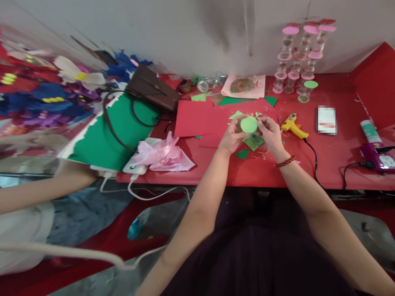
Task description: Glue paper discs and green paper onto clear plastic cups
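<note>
A round light green paper disc [248,124] is held up in front of me over the red table. My left hand [232,135] is closed around its left side, thumb along the lower edge. The fingers of my right hand [270,133] are pinched together at the disc's right edge. Whether something is fixed under the disc is hidden. Just below lie green paper pieces [253,142], dark green scraps [242,154] and thin trimmings. To the right of my right hand rests a yellow glue gun [295,126].
Stacked clear bottle shapes with pink discs [298,55] stand at the back right. Red card sheets [194,118], a brown bag [154,87] and a pink plastic bag [166,154] lie leftward. A purple socket unit [378,157] sits far right. Another person's arm [46,191] reaches in at left.
</note>
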